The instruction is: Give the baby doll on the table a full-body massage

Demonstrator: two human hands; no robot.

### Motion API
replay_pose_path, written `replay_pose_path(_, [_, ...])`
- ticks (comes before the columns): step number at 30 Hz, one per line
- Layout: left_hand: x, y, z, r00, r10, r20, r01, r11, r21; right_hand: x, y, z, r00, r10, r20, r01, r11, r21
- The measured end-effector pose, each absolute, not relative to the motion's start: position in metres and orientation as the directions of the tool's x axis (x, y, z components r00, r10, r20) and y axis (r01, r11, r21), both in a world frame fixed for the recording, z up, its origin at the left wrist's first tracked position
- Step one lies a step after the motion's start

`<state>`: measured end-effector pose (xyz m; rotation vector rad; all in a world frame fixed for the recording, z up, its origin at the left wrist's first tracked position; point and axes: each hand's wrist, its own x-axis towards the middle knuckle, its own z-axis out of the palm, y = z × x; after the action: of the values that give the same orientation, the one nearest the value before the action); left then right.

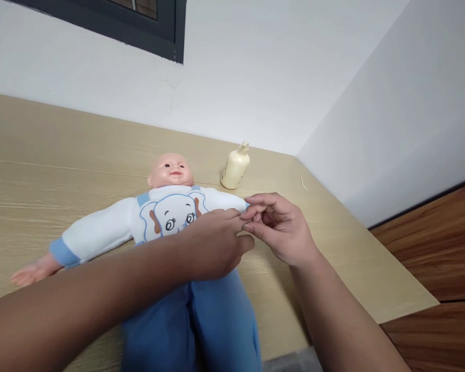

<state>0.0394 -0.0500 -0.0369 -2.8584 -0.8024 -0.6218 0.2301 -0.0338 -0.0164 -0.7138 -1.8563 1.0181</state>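
Note:
A baby doll (174, 175) lies face up in a white top with an elephant print and blue trousers (220, 310). Its arm on the right of the view (225, 199) stretches toward my hands. My left hand (217, 243) reaches across the doll's chest, back of the hand up, fingers curled near the sleeve's end. My right hand (282, 225) is closed around the end of that arm, thumb and fingers bent. The doll's hand there is almost wholly hidden, and what my left fingertips hold cannot be made out. Both hands touch each other.
A cream pump bottle (235, 168) stands behind the doll's shoulder. A thin pale strip (304, 184) lies farther right on the wooden table (356, 258). White walls (256, 77) border its back and right. Wood-grain panels (442, 243) are beyond the right edge.

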Motion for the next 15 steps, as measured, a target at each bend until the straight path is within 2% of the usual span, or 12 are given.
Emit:
replay_pose_path(7, [0.0365, -0.0491, -0.0364, 0.802, 0.455, 0.387, 0.498, -0.867, -0.011, 0.226, -0.0337, -0.0168, -0.425, 0.822, 0.379, 0.044, 0.437, -0.898])
replay_pose_path(15, [0.0305, -0.0502, -0.0311, 0.777, 0.548, 0.309, 0.514, -0.836, 0.19, 0.2231, -0.0311, -0.0243, -0.371, 0.848, 0.378, 0.086, 0.437, -0.896])
